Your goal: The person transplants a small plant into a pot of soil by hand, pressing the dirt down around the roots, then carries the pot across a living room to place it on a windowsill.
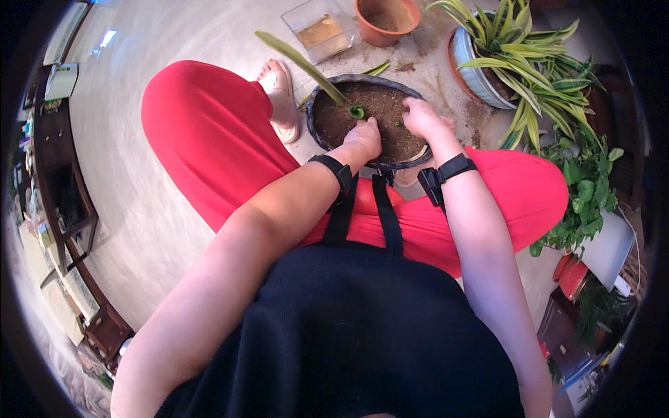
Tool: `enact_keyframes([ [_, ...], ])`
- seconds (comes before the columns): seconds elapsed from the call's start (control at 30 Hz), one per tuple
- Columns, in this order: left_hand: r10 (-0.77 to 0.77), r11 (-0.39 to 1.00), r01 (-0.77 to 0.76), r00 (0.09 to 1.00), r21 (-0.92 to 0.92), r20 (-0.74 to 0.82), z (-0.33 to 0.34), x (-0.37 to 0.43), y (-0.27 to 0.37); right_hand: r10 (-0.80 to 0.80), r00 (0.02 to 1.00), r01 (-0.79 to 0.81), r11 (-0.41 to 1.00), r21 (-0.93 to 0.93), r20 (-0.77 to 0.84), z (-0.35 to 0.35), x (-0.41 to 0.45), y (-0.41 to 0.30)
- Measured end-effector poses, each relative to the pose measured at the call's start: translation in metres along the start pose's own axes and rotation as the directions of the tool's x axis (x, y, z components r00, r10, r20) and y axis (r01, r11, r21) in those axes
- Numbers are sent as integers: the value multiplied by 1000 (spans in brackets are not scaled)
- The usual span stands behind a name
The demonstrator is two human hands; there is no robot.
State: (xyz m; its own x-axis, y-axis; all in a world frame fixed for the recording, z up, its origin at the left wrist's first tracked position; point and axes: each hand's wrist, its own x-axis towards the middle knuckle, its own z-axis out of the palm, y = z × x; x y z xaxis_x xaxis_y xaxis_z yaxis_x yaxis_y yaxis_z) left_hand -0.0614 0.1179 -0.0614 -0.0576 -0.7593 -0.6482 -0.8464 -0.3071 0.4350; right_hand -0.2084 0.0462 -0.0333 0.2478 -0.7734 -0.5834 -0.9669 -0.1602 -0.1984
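A dark oval plant pot [366, 79] filled with brown soil [384, 107] stands between my knees. One long upright leaf [308, 68] rises from the soil and leans to the upper left. Beside its base is a short, rolled green leaf stub [357, 112]. My left hand [364, 137] reaches down to the soil just below that stub, and its fingertips are partly hidden. Over the right part of the pot is my right hand [419, 117], with fingers curled near the soil and rim. A tiny green sprout [398, 124] shows between my hands. Whether either hand grips anything is unclear.
Past the pot are a clear plastic box [320, 32] with brownish contents and a terracotta-coloured pot [387, 21]. Spilled soil marks the floor [449, 112]. A variegated snake plant [522, 62] in a pale pot is at upper right, with leafy greenery [583, 193] below it.
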Motion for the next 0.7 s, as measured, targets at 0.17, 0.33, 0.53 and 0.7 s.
enact_keyframes([
  [0.17,48,982,-66,994,-179,-101,10,10,9,126,990,-144,843,519,70,45,-2,11],
  [0.33,55,996,-61,996,-71,-74,2,15,25,167,984,-116,848,517,-54,79,16,22],
  [0.53,-4,1000,6,996,15,-93,7,24,28,223,971,-176,909,378,-84,68,20,6],
  [0.7,-34,999,35,999,39,-42,6,29,33,247,969,-230,893,388,6,56,21,-3],
])
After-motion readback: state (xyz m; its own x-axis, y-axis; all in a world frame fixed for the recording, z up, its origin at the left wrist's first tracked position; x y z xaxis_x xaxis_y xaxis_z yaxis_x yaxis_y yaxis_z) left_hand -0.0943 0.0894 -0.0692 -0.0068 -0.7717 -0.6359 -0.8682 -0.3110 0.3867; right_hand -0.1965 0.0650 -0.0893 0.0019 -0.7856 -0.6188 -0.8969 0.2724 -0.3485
